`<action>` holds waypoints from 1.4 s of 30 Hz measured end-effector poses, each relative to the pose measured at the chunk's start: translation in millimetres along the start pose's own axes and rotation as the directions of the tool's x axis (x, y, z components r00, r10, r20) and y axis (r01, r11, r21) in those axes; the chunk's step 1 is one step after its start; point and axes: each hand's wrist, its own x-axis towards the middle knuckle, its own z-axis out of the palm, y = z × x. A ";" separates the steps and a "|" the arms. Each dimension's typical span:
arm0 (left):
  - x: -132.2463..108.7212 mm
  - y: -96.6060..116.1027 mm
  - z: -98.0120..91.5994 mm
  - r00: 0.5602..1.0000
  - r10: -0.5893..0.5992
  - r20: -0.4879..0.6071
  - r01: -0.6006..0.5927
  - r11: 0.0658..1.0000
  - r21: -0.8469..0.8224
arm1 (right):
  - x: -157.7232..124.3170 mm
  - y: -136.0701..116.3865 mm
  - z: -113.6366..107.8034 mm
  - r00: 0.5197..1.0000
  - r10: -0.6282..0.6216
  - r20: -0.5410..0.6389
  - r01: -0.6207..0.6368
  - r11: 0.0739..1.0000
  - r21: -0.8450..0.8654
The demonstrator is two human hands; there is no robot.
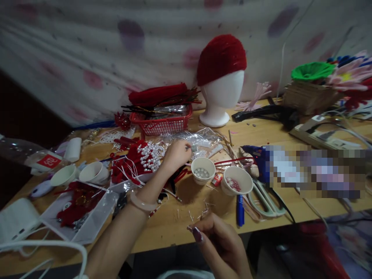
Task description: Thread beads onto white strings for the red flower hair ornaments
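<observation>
Your right hand [223,245] pinches a tiny piece [189,228] too small to identify. From there, your left hand [178,155] is at eleven o'clock, beside clear plastic packets [205,136]; a cup [201,181] of white beads [201,173] stands near twelve, the white head form [223,87] farther out at twelve, a blue marker [240,211] at one.

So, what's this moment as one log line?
left hand: by plastic bag, grip unclear | right hand: fingertips pinched, contents unclear | cups: white beads, reddish beads
</observation>
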 end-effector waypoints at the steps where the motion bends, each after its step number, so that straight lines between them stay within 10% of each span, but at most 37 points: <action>1: 3.6 2.9 1.9 1.000 -0.006 0.012 0.006 1.000 -0.003 | -0.3 0.0 -1.6 1.000 0.003 -0.006 -0.003 1.000 -0.006; 11: 20.1 16.7 10.1 0.984 -0.091 0.151 0.090 0.996 0.018 | 3.7 -2.0 -12.8 0.993 -0.115 0.007 0.115 0.993 -0.018; 21: 26.0 3.8 -60.9 0.988 -0.126 0.094 0.085 0.930 0.358 | 7.8 0.1 -14.6 0.999 -0.049 -0.009 0.050 0.998 0.045; 25: 25.2 0.4 -49.0 0.939 -0.240 0.248 0.125 0.906 0.404 | 9.4 -0.7 -13.5 0.995 -0.094 0.014 0.094 0.995 0.030; 31: 19.5 0.5 -38.2 0.967 -0.176 0.186 0.075 0.889 0.452 | 7.9 0.9 -16.3 0.999 -0.045 0.011 0.045 0.999 -0.025; 42: 34.2 10.0 -1.8 0.931 0.230 0.284 -0.282 0.946 0.158 | 5.9 -2.8 -16.7 0.999 0.026 0.023 -0.028 0.997 0.077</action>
